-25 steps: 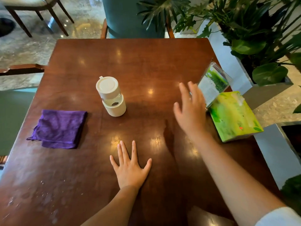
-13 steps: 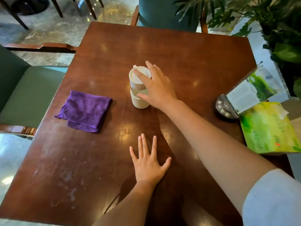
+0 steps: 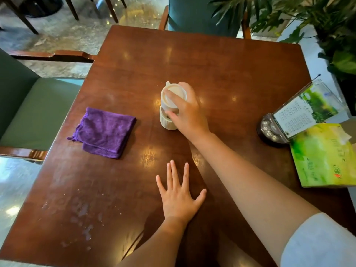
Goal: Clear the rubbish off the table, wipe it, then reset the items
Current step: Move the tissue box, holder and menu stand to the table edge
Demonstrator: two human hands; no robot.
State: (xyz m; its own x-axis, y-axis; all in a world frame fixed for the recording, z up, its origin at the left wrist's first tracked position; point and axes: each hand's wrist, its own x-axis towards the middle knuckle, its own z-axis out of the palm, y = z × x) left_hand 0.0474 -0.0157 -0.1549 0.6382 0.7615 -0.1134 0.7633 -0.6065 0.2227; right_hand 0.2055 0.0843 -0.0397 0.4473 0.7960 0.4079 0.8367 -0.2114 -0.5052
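Fingers of the right hand [image 3: 187,112] wrap the cream container [image 3: 169,110] standing mid-tabletop [image 3: 231,60], right of the purple cloth [image 3: 105,132], while the left hand [image 3: 178,197] lies flat, splayed, holding nothing.

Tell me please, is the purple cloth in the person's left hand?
No, the purple cloth lies on the table while the left hand rests flat nearby.

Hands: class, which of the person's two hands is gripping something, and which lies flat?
The right hand grips the white container. The left hand lies flat, fingers spread, on the bare table.
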